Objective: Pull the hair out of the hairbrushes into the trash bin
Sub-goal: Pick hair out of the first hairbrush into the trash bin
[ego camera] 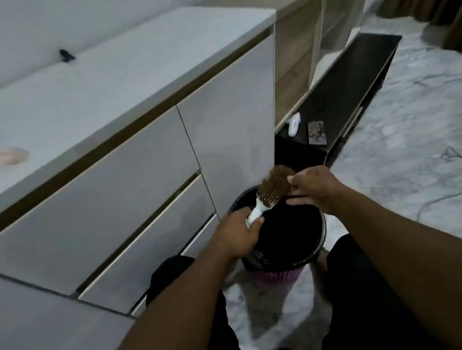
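Holding one hairbrush (pixel 273 192), perhaps two hairbrushes.

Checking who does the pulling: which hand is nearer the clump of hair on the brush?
Right hand: its fingertips touch the hair. The left hand is lower, gripping the brush handle.

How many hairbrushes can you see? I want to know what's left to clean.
2: a white hairbrush held over the trash bin, and a blurred pink one on the counter at left. Others may be out of frame.
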The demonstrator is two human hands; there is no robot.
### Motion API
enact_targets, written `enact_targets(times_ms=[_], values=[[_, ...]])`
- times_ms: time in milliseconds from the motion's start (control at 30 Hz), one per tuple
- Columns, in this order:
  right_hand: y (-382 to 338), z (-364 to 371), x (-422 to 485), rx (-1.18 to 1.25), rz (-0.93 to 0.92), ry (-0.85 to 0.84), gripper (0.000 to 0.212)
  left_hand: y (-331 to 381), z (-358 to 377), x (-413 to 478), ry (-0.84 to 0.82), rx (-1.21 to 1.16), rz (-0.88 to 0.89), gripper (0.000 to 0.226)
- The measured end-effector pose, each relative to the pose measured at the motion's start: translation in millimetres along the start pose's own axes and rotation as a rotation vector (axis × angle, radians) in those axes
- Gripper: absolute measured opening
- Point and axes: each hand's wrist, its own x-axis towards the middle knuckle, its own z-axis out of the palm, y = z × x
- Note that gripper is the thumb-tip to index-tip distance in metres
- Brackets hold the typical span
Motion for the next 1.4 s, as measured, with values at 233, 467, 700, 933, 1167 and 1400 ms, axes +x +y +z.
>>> enact_targets(times_ms=[233, 467, 700, 933, 1167, 1400], values=[[82, -3, 83, -0.091, 0.074, 0.021, 0.019, -65, 65, 39, -0.090, -0.039, -0.080, 0.039], [134, -6, 145, 0.041, 0.184, 0.083, 0.010, -106, 117, 83, -0.136, -0.100, -0.126, 0.027], [151, -5, 193, -0.052, 0.114, 0.149, 0.014, -118, 155, 111, -0.292, -0.336, -0.257, 0.030], [153, 1, 216, -0.008, 0.154, 0.185, 0.008, -123, 171, 139, -0.311, -0.524, -0.437, 0.051], [159, 12, 221, 0.123, 0.221, 0.223, 0.015, -125, 170, 145, -0.274, -0.428, -0.450, 0.045], [162, 15, 215, -0.004, 0.153, 0.145, 0.014, -125, 167, 144, -0.186, -0.376, -0.494, 0.046]])
